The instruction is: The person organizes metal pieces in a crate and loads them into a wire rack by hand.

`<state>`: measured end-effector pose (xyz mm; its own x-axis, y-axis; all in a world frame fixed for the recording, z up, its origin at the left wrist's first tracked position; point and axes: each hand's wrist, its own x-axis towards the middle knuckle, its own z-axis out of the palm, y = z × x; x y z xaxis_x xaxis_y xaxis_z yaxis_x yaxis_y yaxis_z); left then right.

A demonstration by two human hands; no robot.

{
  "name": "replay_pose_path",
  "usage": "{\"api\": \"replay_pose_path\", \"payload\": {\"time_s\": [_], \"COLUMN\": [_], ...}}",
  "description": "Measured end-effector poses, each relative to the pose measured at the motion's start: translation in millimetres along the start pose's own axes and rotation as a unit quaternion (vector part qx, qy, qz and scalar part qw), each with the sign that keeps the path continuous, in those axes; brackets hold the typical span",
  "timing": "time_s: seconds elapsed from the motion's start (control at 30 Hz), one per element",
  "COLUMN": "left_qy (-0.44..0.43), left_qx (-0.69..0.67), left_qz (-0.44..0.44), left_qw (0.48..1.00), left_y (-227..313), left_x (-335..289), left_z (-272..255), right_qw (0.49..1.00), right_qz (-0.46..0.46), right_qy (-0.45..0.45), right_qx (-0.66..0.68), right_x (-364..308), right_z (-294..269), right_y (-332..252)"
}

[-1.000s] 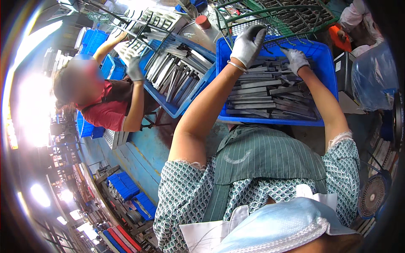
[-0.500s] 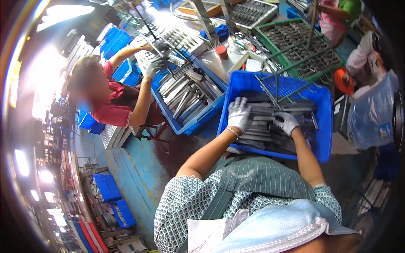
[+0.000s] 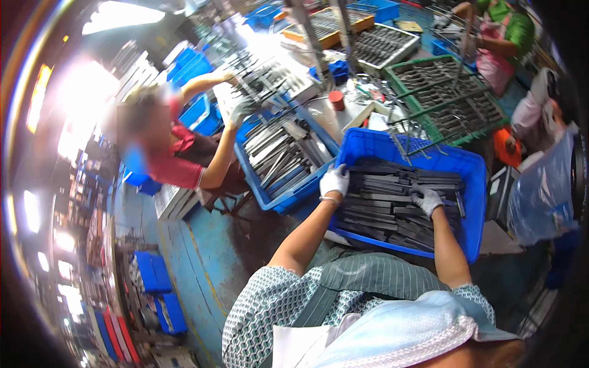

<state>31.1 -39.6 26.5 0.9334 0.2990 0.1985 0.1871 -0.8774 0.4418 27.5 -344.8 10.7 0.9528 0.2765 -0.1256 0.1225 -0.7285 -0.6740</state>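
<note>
A blue plastic bin stands in front of me, filled with dark, flat metal strips. My gloved left hand is at the bin's left rim, its fingers bent over the edge. Over the right part of the strips rests my gloved right hand, fingers apart and touching the pile, with no strip clearly held. Most strips lie side by side, roughly crosswise; those near the front lie at a slant.
Left of my bin, a co-worker handles a wire rack over another blue bin of strips. A green tray of parts and a green wire rack sit beyond. At right hangs a clear plastic bag.
My left hand has moved from above the strips to the bin's left rim. My right hand remains on the pile. The whole view has shifted, with the scene sitting lower.
</note>
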Motion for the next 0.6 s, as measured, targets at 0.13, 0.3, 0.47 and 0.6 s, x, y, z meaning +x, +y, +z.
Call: {"api": "replay_pose_path", "payload": {"time_s": [0.13,0.3,0.47,0.6], "left_qy": [-0.030,-0.029,-0.079,-0.081], "left_qx": [0.094,0.127,0.161,0.153], "left_qz": [-0.006,0.025,0.045,0.046], "left_qw": [0.995,0.991,0.983,0.984], "left_y": [7,11,8,8], "left_x": [0,-3,-3,-3], "left_z": [0,-4,-11,-10], "right_qw": [0.999,1.000,1.000,1.000], "right_qz": [-0.013,0.004,0.019,0.003], "right_qy": [-0.022,0.000,-0.001,-0.007], "right_qx": [0.028,0.021,0.000,0.011], "right_x": [6,7,9,12], "right_z": [5,5,10,13], "right_y": [15,26,30,37]}}
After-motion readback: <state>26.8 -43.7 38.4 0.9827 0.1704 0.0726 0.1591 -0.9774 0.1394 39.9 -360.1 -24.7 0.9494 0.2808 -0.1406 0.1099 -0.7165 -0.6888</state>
